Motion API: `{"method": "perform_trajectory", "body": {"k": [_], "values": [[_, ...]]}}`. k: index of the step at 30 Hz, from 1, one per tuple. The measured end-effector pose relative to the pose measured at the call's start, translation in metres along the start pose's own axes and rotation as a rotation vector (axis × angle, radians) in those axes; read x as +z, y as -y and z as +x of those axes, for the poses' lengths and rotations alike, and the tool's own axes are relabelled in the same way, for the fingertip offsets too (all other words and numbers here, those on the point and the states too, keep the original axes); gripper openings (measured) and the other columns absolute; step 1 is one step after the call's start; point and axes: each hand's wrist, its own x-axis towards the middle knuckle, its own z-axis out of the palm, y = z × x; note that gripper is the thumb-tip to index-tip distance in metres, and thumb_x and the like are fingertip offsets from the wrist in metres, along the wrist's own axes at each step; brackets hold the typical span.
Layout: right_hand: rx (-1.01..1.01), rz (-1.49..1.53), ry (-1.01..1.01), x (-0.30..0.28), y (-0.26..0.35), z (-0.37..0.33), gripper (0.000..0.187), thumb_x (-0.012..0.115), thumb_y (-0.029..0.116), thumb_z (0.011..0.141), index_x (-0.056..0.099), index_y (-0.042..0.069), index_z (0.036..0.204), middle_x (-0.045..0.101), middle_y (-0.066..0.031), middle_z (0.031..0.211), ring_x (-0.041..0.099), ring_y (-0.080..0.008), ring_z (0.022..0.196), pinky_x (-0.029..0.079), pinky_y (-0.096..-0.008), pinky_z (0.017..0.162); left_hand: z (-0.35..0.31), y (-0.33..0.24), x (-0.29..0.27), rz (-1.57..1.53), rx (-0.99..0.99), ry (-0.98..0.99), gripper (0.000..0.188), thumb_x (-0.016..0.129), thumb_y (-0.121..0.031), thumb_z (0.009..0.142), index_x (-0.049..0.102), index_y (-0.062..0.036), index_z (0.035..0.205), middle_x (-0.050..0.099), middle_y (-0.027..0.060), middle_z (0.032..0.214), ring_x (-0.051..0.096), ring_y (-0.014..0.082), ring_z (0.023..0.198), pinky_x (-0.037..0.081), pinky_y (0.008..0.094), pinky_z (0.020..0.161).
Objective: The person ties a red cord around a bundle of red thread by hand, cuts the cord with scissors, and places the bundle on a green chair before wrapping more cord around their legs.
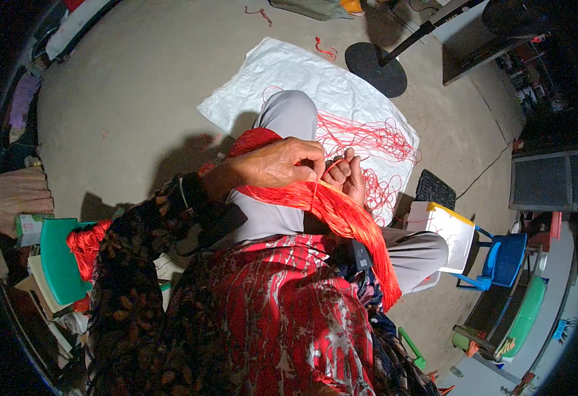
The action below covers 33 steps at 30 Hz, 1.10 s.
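Observation:
A thick hank of glossy red-orange cord (358, 224) lies across my lap, from beyond my left wrist to my right thigh. A single strand wraps around the hank near its middle. Over that spot my left hand (282, 162) is closed, thumb and forefinger pinching a red strand. Close beside it, my right hand (346, 177) has its fingers curled in, with a thin red strand looped over them. The far part of the hank is partly covered by my left hand and wrist. Loose red cord (375, 140) spreads in tangled loops on a white sheet (272, 66) ahead of me.
A black round fan base (376, 69) stands past the sheet. To my right are a white box with a yellow edge (444, 234) and a blue chair (505, 259). On my left, red cord (85, 247) rests on a green chair (56, 261).

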Motion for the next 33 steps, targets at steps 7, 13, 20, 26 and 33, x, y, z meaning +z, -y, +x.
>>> {"method": "perform_trajectory", "body": {"k": [7, 13, 20, 26, 33], "values": [[0.011, 0.005, -0.003, 0.009, 0.002, -0.004, 0.033, 0.035, 0.034, 0.099, 0.057, 0.012, 0.110, 0.046, 0.0019, 0.070, 0.042, -0.0113, 0.065, 0.039, -0.0265, 0.060, 0.011, 0.001, 0.017, -0.031, -0.095, -0.130, 0.006, 0.053, -0.006, 0.083, 0.054, 0.0002, 0.085, 0.056, 0.0067, 0.079, 0.054, 0.0140, 0.076, 0.044, 0.0273, 0.070], [0.007, -0.052, -0.059, 0.007, 0.004, -0.002, 0.031, 0.043, 0.032, 0.096, 0.056, 0.009, 0.114, 0.061, -0.0034, 0.083, 0.060, -0.0194, 0.084, 0.048, -0.0366, 0.076, 0.021, 0.006, 0.022, -0.114, -0.364, -0.073, 0.008, 0.053, -0.005, 0.082, 0.058, 0.0001, 0.085, 0.059, 0.0055, 0.079, 0.054, 0.0115, 0.074, 0.043, 0.0250, 0.067], [-0.124, -0.551, -0.167, 0.013, 0.019, -0.003, 0.038, 0.046, 0.034, 0.095, 0.055, 0.001, 0.112, 0.049, -0.0007, 0.071, 0.039, -0.0062, 0.054, 0.028, -0.0201, 0.047, 0.028, 0.015, 0.030, -0.308, -0.337, -0.050, 0.016, 0.055, -0.010, 0.080, 0.060, 0.0054, 0.082, 0.062, 0.0077, 0.078, 0.056, 0.0121, 0.074, 0.044, 0.0265, 0.067], [-0.073, -0.565, -0.161, 0.018, 0.022, -0.007, 0.038, 0.046, 0.033, 0.095, 0.055, 0.001, 0.113, 0.048, -0.0001, 0.071, 0.039, -0.0076, 0.057, 0.029, -0.0210, 0.049, 0.028, 0.014, 0.024, -0.687, -0.373, 0.009, 0.012, 0.059, -0.008, 0.082, 0.060, 0.0031, 0.086, 0.061, 0.0066, 0.083, 0.056, 0.0126, 0.076, 0.044, 0.0241, 0.070], [-0.254, -0.211, -0.395, -0.012, -0.006, 0.000, 0.037, 0.050, 0.036, 0.093, 0.055, 0.005, 0.113, 0.047, -0.0002, 0.070, 0.037, -0.0093, 0.053, 0.031, -0.0243, 0.048, 0.020, 0.024, 0.033, -0.636, -0.363, -0.128, 0.008, 0.059, -0.004, 0.082, 0.060, 0.0032, 0.085, 0.062, 0.0063, 0.083, 0.057, 0.0128, 0.076, 0.045, 0.0242, 0.070]]}}
